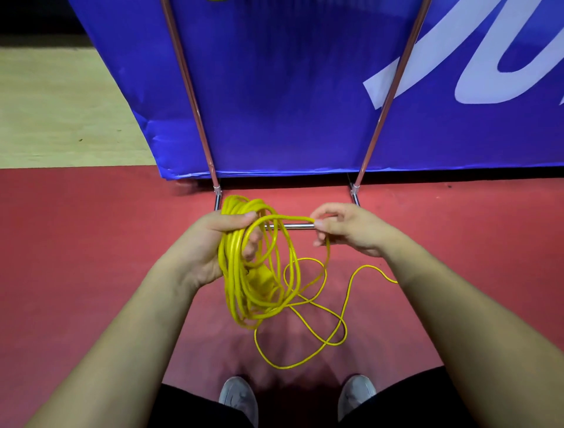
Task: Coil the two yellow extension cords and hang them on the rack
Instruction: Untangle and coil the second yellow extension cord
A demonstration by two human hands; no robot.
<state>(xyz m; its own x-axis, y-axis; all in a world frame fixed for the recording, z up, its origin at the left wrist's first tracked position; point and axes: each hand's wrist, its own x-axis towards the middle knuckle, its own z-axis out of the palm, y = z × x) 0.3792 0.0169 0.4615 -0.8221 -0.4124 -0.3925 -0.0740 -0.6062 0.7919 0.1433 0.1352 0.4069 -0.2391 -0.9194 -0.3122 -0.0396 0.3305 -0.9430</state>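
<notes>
A yellow extension cord [241, 275] hangs in several loops from my left hand [210, 241], whose fingers curl round the top of the bundle. My right hand [345, 229] pinches one strand of the same cord between thumb and fingers, level with the left hand. From there the loose cord tail [332, 333] drops and trails in loops over the red floor toward the right. The metal rack [189, 88] stands just beyond my hands, with two slanted chrome poles and a low crossbar [297, 226]. A bit of yellow shows at the top edge [217, 1], too small to identify.
A blue banner [290, 91] with white lettering hangs behind the rack poles. The floor is red [91, 244], with a pale wooden strip [61, 107] at the far left. My two grey shoes [239, 397] stand below the cord.
</notes>
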